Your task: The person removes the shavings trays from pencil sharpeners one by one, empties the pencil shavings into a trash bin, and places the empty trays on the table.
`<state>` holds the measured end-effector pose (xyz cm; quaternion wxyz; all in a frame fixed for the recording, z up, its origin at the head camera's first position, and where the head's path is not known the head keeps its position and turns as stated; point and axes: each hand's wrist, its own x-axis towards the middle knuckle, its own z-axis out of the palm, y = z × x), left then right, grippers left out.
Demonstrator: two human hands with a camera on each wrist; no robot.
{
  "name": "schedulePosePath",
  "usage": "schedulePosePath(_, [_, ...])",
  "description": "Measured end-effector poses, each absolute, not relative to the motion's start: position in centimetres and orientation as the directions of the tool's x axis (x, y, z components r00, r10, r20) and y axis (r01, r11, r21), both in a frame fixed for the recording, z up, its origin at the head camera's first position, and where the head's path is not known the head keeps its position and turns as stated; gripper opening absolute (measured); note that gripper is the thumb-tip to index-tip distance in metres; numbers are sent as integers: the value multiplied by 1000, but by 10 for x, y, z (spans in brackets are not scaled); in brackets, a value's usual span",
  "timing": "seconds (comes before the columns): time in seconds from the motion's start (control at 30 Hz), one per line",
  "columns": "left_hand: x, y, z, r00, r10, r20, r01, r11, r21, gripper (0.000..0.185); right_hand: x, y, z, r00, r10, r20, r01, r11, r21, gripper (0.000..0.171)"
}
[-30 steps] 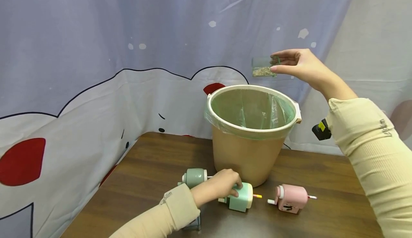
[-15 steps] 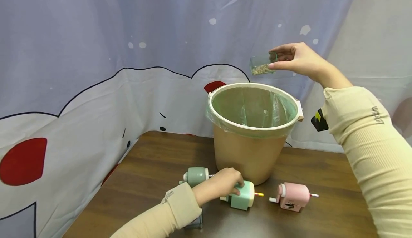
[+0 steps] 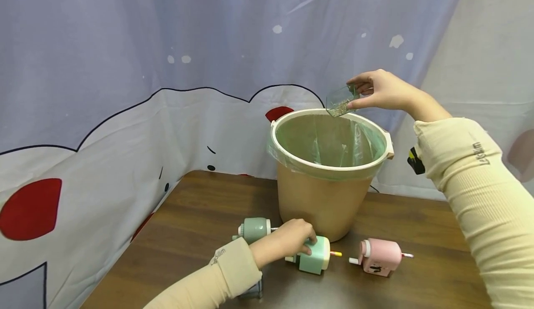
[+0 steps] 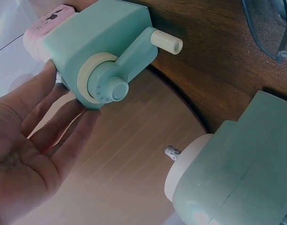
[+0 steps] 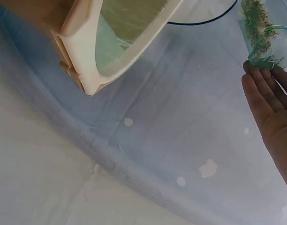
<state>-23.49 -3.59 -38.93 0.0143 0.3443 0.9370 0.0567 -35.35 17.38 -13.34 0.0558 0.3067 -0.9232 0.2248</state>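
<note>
i have my right hand [image 3: 385, 91] raised over the far right rim of the tan plastic bin lined with a pale green bag [image 3: 329, 193], its thumb and fingers pinching a small clear plastic shavings tray [image 3: 341, 99] that is tipped with its low corner pointing into the bin's mouth; brownish pencil shavings sit heaped in that low corner, and in the right wrist view the tray [image 5: 263, 33] sits just past my fingertips [image 5: 256, 75] with the bin's cream rim [image 5: 94, 70] to the left. my left hand [image 3: 288, 239] is down on the dark brown wooden table [image 3: 200, 216], just in front of the bin, fingers curled over the top of the mint green hand-crank pencil sharpener [image 3: 314, 254], which has a yellow pencil stub poking out of its right end; from the left wrist view the fingers [image 4: 49, 122] lie along the side of that sharpener [image 4: 103, 44], crank handle sticking out. a sage green second sharpener [image 3: 254, 229] stands just left of that hand, and a pink sharpener [image 3: 377, 257] stands to the right, near but apart. a blue and white cartoon-print cloth backdrop [image 3: 125, 67] hangs behind the table on the far and left sides.
</note>
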Motion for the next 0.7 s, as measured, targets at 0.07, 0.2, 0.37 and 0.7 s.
schedulePosePath(0.07, [-235,-35,-389,-763,646,10,642,757,119,26,-354,173,-133,-801,-547,243,-598,712,-368,62])
schedulePosePath(0.2, [-236,-35,-390,-763,646,9,643,758,111,26,-353,173,-134,-789,-562,248,-613,702,-363,65])
schedulePosePath(0.37, [-236,-35,-389,-763,646,9,643,758,108,25,-353,173,-136,-782,-561,271,-623,693,-364,64])
schedulePosePath(0.7, [-237,-35,-391,-763,646,13,643,757,119,25,-351,169,-135,-751,-594,288,-658,707,-259,53])
